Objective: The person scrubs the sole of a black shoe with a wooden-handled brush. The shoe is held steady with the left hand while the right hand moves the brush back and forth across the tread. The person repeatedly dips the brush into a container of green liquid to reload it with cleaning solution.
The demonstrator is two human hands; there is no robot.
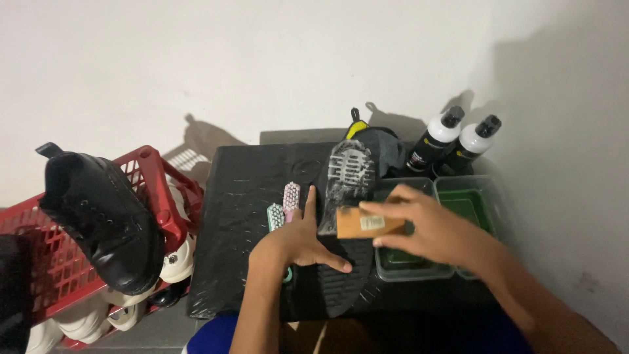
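the boot [346, 216] lies sole up in the middle of the black table [242, 196], so its tread faces the person and is easy to reach. the heel part, far from the person, looks pale and dirty; the front part is darker.

the left hand [303, 241] rests flat on the sole, fingers spread and not closed around anything; it seems to press the boot down so it does not slide. the right hand [429, 229] is closed on a wooden brush [368, 223], thumb on one side and fingers on the other, and holds it across the middle of the sole.

left of the boot, two small brushes [285, 203], one pink and one green, lie on the table, partly hidden by the left hand. right of the boot stand two clear tubs [462, 196] with green inside, close enough for the brush hand. behind the tubs are two bottles [452, 141] with black caps, and a dark cloth [386, 147] lies just behind the heel.

far left of the boot, a red basket [160, 190] carries another black boot [105, 219] and some white things i cannot identify.
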